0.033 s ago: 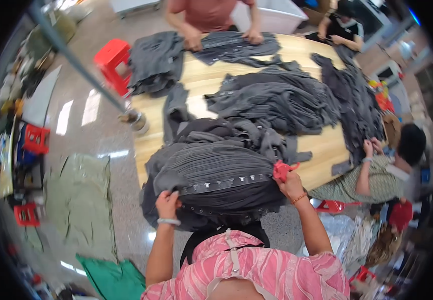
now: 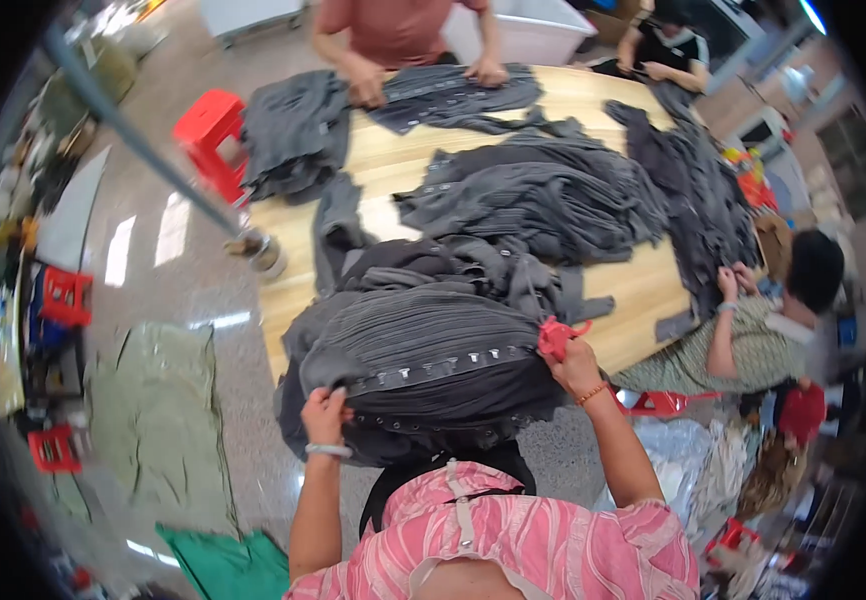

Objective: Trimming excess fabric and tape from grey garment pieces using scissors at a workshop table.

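A dark grey ribbed garment is spread over the table's near edge, with a strip of small metal fasteners running across it. My left hand pinches the cloth near the strip's left end. At its right end, my right hand is closed around a red tool with a looped handle, whose exact kind is not clear. The right fingers lie against the cloth edge. Below the strip, a darker layer with a row of small rings hangs toward me.
More grey garments are heaped on the wooden table. Across it, a person in a reddish shirt handles a garment; others work at the right. A metal pole and red stool stand left. Green cloth lies on the floor.
The whole view has shifted slightly, so the scene sits a little further left. Both hands keep their hold, with no clear movement against the garment.
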`<state>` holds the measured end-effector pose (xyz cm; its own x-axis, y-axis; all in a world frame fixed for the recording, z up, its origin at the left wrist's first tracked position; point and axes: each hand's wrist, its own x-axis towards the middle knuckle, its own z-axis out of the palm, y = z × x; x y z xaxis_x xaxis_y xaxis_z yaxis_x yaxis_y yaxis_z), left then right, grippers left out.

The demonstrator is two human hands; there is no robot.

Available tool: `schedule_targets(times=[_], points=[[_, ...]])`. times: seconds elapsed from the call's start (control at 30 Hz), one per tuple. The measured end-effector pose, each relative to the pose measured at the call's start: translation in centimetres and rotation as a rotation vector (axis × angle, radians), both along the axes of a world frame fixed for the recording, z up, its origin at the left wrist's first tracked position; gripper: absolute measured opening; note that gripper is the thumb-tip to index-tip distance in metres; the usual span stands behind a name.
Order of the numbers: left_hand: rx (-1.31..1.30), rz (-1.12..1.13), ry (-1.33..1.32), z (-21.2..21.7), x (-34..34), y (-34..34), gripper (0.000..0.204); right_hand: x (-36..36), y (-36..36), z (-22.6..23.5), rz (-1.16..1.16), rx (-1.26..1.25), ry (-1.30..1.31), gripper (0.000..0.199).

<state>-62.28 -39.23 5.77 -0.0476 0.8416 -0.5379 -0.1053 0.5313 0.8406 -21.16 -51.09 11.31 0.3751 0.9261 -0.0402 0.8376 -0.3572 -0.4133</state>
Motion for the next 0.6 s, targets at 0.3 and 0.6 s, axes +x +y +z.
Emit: schedule_targets(times=[0.3, 0.6], points=[[0.648, -0.335, 0.466, 6.2, 1.6, -0.1, 0.017, -1.5, -5.4, 5.5, -0.325, -0.25, -0.34, 0.01], [1.372, -1.16, 0.74, 9.9, 12.4, -1.1, 0.062, -2.0, -8.3, 6.5, -0.449, 0.546, -0.061, 0.024]])
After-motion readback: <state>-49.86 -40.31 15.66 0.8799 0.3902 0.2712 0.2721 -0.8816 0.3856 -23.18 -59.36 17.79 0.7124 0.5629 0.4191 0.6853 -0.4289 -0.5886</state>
